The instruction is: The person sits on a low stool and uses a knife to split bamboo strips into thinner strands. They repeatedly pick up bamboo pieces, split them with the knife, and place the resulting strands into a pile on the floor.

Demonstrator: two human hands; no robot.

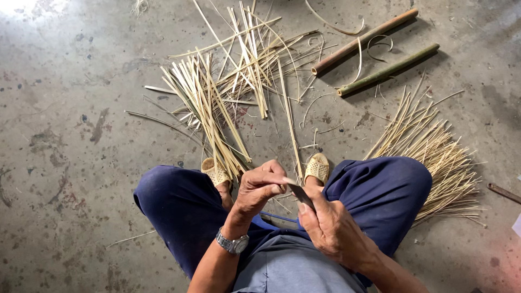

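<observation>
I see the right hand (331,228) gripping a knife (300,193), blade toward eleven o'clock. The left hand (260,187) pinches a bamboo strip (290,127) (thin, pale) running to twelve.

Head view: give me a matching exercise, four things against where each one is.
Things:
1. wristwatch
2. knife blade
3. two bamboo poles
4. fan of thin bamboo slivers

Places:
A. on the floor beside the person's right knee
B. on the left wrist
C. lying at the top right of the floor
D. between the left hand and right hand

Pairs: 1-B, 2-D, 3-C, 4-A
</observation>
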